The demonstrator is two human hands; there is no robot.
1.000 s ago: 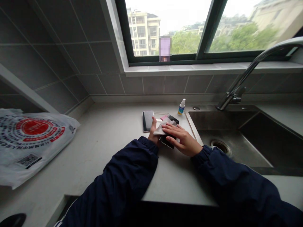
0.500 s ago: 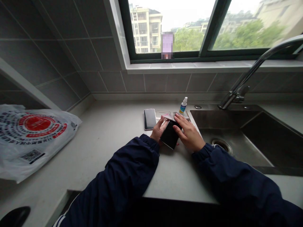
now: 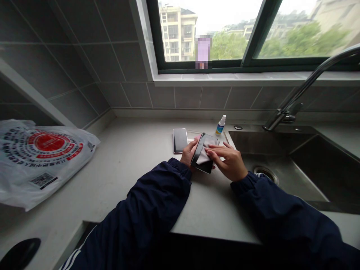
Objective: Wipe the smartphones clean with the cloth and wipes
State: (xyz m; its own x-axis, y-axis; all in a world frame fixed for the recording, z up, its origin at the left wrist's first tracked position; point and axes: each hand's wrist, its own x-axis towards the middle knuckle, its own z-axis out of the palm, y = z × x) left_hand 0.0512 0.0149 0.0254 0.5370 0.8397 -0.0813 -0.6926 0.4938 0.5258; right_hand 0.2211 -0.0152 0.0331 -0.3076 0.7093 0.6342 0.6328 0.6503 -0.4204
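My left hand (image 3: 188, 153) is wrapped round the left edge of a black-screened smartphone (image 3: 199, 150), which is held tilted above the counter. A thin pale grey-pink cloth (image 3: 205, 154) lies across its screen. The fingers of my right hand (image 3: 230, 162) press the cloth against the glass; some fingertips are hard to make out. Left of my hands, a second phone (image 3: 180, 141) with a light rim lies face up. Just behind them stands a small white spray bottle (image 3: 220, 126) with a blue and yellow label.
A stainless sink (image 3: 281, 150) with a curved chrome faucet (image 3: 298, 88) is on the right. A white plastic bag (image 3: 42, 157) with red print lies on the left of the pale counter (image 3: 126, 165). Behind, a window (image 3: 225, 37) rises above the tiled wall.
The cloth has moved from the phone's far end down across its screen, under my right fingers. My left hand keeps hold of the phone. The view has shifted slightly.
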